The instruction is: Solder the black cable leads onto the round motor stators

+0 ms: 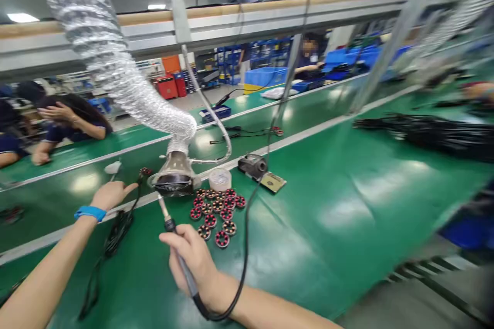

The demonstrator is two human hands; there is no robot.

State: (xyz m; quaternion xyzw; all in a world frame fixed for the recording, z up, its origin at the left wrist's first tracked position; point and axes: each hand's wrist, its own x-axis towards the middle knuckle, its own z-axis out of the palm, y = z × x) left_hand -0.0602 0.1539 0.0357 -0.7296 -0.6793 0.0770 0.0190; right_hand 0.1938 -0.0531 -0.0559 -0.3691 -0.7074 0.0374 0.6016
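Just the head cam here, looking down at a green bench [309, 257]. Got a soldering iron [170, 224] in the right hand [198, 262], pinched between thumb and fingers around the handle, slanting up and left to just below the fume hood [175, 176]. Can't judge any gap between tip and hood from this angle. Trailing off the back end, a black cord [247, 236], looping over the forearm and up past the hood.

Over on the left, reaching across the bench with the left hand [109, 196], blue wristband [90, 212] and all. Palm down, one digit stuck out toward a black cable [120, 226] with a small coil end [145, 171]. Can't tell about a grip on anything there, too blurry.

Sitting right of the iron tip: a bunch of little round coils [218, 205], red and copper, loose on the bench. Just behind those, a roll of tape [219, 179], then a black iron stand [253, 165]. Way off right, a pile of black cables [428, 133].
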